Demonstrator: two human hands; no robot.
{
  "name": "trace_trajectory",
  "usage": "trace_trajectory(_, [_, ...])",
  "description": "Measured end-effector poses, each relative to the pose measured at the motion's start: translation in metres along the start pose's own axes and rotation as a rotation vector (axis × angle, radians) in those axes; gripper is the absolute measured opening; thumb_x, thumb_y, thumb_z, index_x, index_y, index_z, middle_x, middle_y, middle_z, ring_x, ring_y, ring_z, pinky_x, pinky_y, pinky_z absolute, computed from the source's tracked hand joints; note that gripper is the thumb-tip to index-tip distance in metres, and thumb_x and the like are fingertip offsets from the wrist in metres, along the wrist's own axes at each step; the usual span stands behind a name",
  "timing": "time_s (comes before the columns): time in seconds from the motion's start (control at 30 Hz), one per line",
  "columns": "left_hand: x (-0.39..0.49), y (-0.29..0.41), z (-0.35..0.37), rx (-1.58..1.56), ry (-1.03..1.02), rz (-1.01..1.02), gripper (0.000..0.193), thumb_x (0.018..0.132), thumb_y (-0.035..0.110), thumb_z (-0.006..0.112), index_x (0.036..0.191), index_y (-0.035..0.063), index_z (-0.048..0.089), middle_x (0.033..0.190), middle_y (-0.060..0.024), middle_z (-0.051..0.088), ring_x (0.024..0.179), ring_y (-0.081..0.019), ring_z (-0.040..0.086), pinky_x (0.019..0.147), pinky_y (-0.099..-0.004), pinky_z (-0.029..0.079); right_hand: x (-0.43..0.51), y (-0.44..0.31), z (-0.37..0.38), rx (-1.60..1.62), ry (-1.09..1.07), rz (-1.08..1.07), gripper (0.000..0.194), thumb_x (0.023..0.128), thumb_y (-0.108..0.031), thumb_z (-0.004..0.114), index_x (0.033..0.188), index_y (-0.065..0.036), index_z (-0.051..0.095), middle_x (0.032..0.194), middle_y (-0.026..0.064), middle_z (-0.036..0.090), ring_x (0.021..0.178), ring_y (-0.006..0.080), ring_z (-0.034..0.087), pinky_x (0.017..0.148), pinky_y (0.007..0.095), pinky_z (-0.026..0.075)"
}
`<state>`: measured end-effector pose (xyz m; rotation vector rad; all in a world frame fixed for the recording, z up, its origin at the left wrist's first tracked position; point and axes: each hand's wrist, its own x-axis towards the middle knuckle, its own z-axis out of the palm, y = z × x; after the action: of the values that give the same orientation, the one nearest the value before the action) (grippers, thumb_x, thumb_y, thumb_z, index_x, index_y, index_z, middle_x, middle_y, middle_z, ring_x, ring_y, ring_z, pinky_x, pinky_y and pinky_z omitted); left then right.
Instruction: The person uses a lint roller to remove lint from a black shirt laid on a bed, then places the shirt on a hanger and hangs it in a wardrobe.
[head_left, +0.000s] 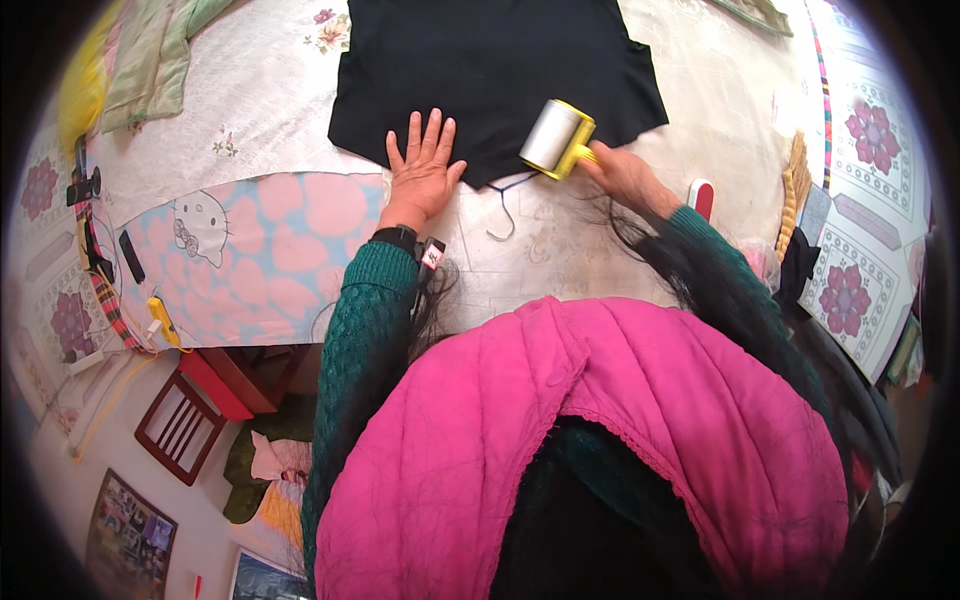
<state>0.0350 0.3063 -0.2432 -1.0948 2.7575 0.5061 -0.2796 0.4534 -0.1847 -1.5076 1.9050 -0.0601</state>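
Observation:
A black sleeveless garment (480, 67) lies spread flat on the covered surface before me. My left hand (425, 172) presses its spread fingers on the garment's near left edge and holds nothing. In my right hand (626, 176) is the yellow handle of a lint roller (553, 139). The roller's silvery white cylinder is over the near right edge of the garment; whether it touches the cloth I cannot tell. From the near edge a dark clothes hanger (504, 210) sticks out, its hook towards me. The rest of the hanger is hidden by the garment.
A red and white oval brush-like object (701, 199) lies by my right forearm. Green folded cloth (154, 60) is at the far left. A black phone-like device (131, 256) and a yellow power strip (166, 324) lie near the left edge. A straw whisk (793, 180) lies at right.

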Motion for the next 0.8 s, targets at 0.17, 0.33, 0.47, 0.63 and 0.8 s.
trace_trajectory(0.17, [-0.002,0.002,-0.003,0.029,-0.004,0.006,0.078,0.096,0.052,0.047,0.158,0.0204,0.015,0.166,-0.0036,0.004,0.153,-0.0278,-0.004,0.117,-0.0588,-0.005,-0.122,0.055,-0.025,-0.128,0.048,0.291,0.039,0.097,-0.038,0.057,0.091,0.000,0.060,0.077,0.0254,0.064,0.075,0.0433,0.064,0.066,0.0519,0.048])
trace_trajectory(0.33, [-0.006,0.005,-0.010,0.048,-0.018,0.018,0.091,0.088,0.059,0.055,0.158,0.0161,0.016,0.166,-0.0060,0.004,0.153,-0.0278,-0.003,0.117,-0.0593,-0.003,-0.057,-0.008,-0.008,0.008,0.141,0.023,0.040,0.096,-0.042,0.056,0.092,-0.002,0.060,0.079,0.0226,0.065,0.076,0.0419,0.064,0.068,0.0517,0.048])
trace_trajectory(0.47, [-0.009,0.008,-0.014,0.078,-0.089,-0.012,0.098,0.083,0.062,0.058,0.158,0.0148,0.015,0.165,-0.0076,0.007,0.153,-0.0276,-0.002,0.117,-0.0602,-0.003,0.057,-0.093,0.013,0.144,0.151,-0.155,0.045,0.096,-0.046,0.052,0.089,-0.003,0.064,0.085,0.0203,0.069,0.084,0.0392,0.067,0.074,0.0488,0.052])
trace_trajectory(0.63, [-0.011,0.006,-0.014,0.049,-0.129,-0.017,0.099,0.085,0.064,0.054,0.158,0.0125,0.011,0.166,-0.0082,0.006,0.153,-0.0278,-0.004,0.117,-0.0588,-0.006,0.116,-0.119,0.013,0.163,0.194,-0.033,0.047,0.095,-0.047,0.052,0.094,-0.004,0.069,0.091,0.0201,0.070,0.087,0.0388,0.068,0.077,0.0479,0.053])
trace_trajectory(0.8, [-0.012,0.003,-0.011,0.019,-0.090,-0.002,0.099,0.085,0.063,0.055,0.159,0.0149,0.010,0.166,-0.0059,0.002,0.153,-0.0261,-0.006,0.117,-0.0570,-0.007,0.054,-0.053,-0.008,0.046,0.077,-0.012,0.046,0.095,-0.044,0.052,0.093,-0.002,0.068,0.092,0.0213,0.070,0.088,0.0391,0.067,0.079,0.0489,0.052])
